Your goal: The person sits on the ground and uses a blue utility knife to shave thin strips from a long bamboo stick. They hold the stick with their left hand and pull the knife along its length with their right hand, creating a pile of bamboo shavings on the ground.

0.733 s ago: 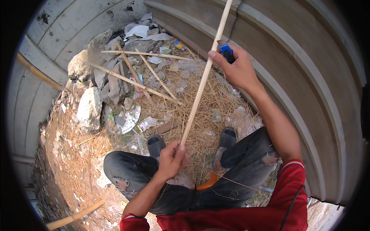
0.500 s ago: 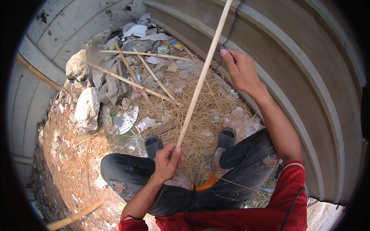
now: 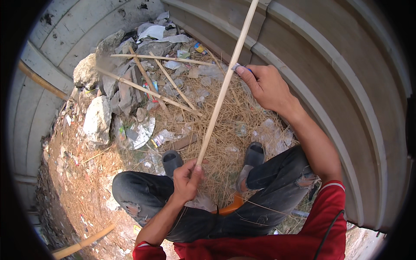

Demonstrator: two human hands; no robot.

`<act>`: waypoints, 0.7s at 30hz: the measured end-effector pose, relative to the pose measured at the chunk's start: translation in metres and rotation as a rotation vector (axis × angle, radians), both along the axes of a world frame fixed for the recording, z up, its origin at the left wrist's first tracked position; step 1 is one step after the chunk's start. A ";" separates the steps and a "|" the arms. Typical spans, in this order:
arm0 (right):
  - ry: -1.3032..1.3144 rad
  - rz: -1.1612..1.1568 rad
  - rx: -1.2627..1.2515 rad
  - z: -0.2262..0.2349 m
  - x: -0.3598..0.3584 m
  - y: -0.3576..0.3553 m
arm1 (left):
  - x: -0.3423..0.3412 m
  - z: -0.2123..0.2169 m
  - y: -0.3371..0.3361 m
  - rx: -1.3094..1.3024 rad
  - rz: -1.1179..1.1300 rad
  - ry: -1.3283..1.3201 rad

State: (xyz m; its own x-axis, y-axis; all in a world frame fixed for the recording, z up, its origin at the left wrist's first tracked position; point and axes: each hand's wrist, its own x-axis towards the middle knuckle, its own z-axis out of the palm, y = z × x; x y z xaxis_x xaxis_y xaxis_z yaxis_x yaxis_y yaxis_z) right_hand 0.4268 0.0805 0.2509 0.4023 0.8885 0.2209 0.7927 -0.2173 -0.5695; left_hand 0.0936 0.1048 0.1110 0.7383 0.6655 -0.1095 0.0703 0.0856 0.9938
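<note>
His left hand [image 3: 187,181] is curled tight round the bottom end of a long pale stick [image 3: 225,84] slanting to the top centre, while his right hand [image 3: 264,86] presses a small blue tool [image 3: 241,67] against it, above straw [image 3: 225,125] and rocks [image 3: 97,119] at upper left.

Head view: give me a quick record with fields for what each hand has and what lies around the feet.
left hand: grips the lower end of a long pale stick
right hand: holds a small blue-tipped tool against the stick, higher up
stick: slants up and out of the top of the picture
ground: dry straw, more cut sticks, stones, litter
feet: grey shoes on the straw
</note>
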 end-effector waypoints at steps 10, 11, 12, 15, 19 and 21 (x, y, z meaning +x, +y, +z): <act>0.006 0.057 -0.009 -0.008 -0.018 0.001 | 0.001 0.001 0.007 -0.047 0.006 -0.012; 0.011 0.100 -0.016 -0.012 -0.026 -0.001 | 0.000 -0.002 0.008 -0.058 0.009 -0.043; -0.005 0.117 0.009 -0.016 -0.029 -0.003 | -0.002 -0.004 0.009 -0.068 0.009 -0.071; -0.020 0.122 0.039 -0.020 -0.028 -0.003 | -0.009 0.000 0.012 -0.057 0.012 -0.026; 0.026 0.093 0.045 -0.006 -0.020 0.002 | 0.000 0.007 0.010 -0.034 0.001 0.004; 0.016 0.183 0.060 -0.021 -0.044 -0.003 | 0.000 0.009 0.011 -0.091 0.007 -0.030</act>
